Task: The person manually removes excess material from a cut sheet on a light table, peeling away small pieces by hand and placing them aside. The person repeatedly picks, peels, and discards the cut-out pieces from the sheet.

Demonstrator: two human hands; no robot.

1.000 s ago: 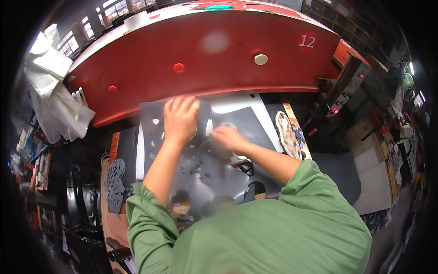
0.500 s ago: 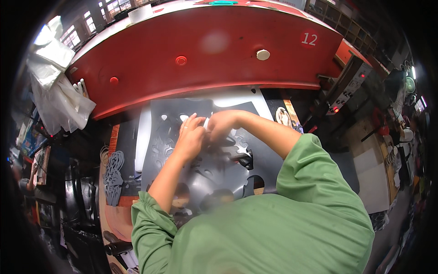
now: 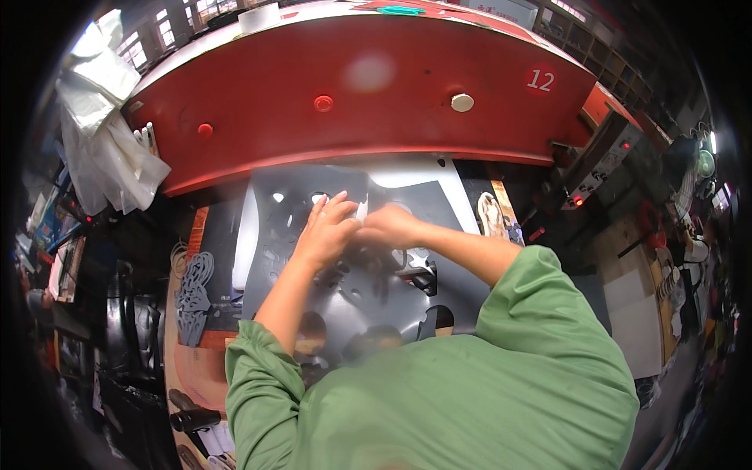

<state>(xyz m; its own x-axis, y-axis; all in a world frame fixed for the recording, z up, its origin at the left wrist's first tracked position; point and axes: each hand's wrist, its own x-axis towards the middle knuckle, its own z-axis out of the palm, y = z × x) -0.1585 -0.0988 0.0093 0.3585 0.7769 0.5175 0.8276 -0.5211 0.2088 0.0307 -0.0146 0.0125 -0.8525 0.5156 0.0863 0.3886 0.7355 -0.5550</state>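
A dark grey sheet (image 3: 446, 235) with many cut-out holes lies before me, with a white sheet (image 3: 249, 219) under it. My left hand (image 3: 323, 233) rests on the dark sheet with its fingers stretched out and apart, the thumb toward my right hand. Beside it, my right hand (image 3: 392, 225) is curled over the sheet and blurred by motion. Its fingertips are hidden, so whatever they grip does not show. Between the hands, white shows through a gap in the sheet.
A red machine beam (image 3: 376, 102) with buttons spans the far side. Grey cut pieces (image 3: 194, 294) are stacked at the left, and a pale looped piece (image 3: 491, 215) lies at the right. Clear plastic bags (image 3: 110, 149) hang at the far left. A control box (image 3: 599, 168) stands right.
My right hand has moved slightly right and nearer to me. The fingers of my left hand have spread a little on the sheet. The whole view has shifted slightly.
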